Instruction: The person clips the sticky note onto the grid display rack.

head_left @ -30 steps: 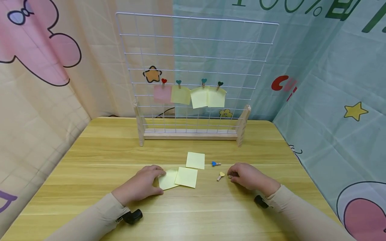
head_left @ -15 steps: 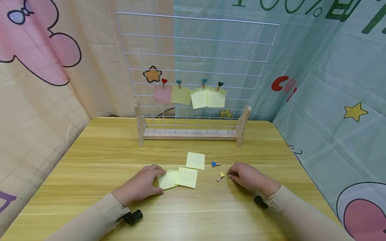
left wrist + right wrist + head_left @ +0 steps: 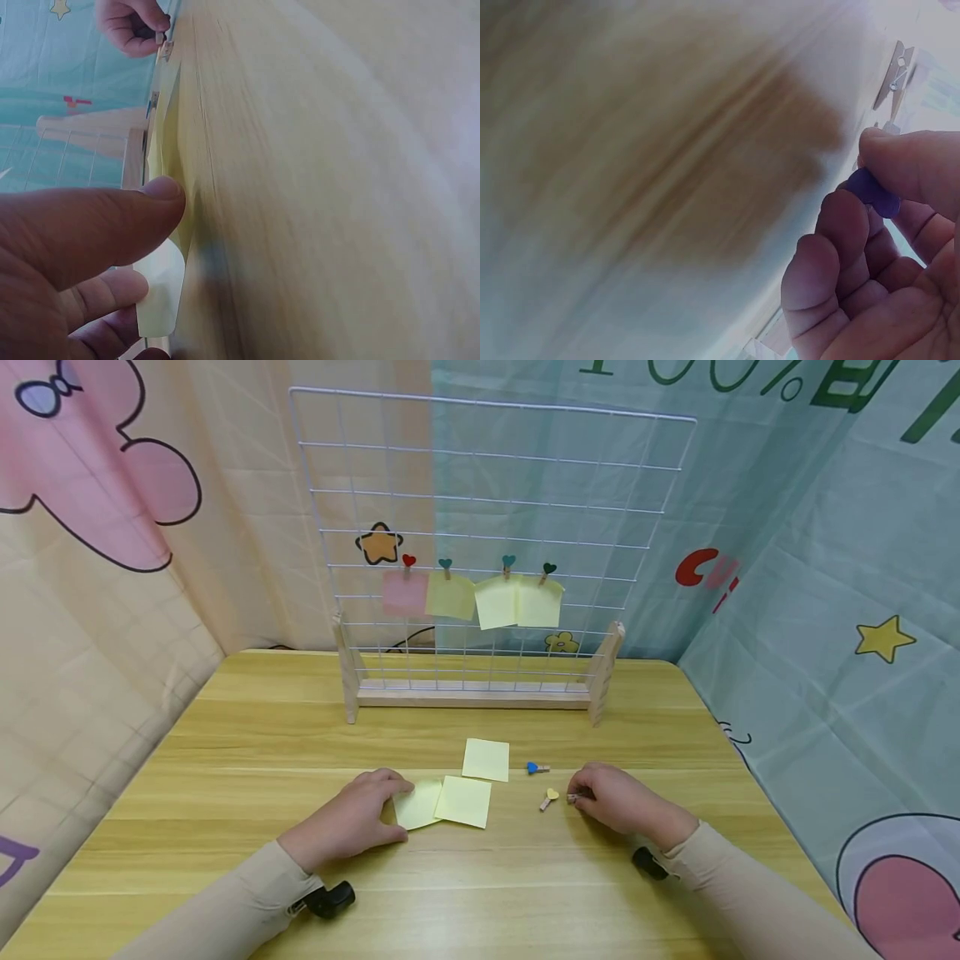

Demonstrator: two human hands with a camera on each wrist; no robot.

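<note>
Far: one white wire grid rack with wooden base (image 3: 472,699); on it, one pink square paper note (image 3: 405,594), three yellow square paper notes (image 3: 496,602), four heart-topped wooden clothespins (image 3: 509,561). Near, on wood-grain table (image 3: 480,881): three pale-yellow notes (image 3: 464,802), two clothespins (image 3: 533,767). Right hand (image 3: 618,797): one purple-hearted clothespin (image 3: 874,192).

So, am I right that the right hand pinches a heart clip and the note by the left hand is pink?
Not quite: in the head view, the note by the left hand is pale yellow. The right hand does pinch a heart clip.
</note>
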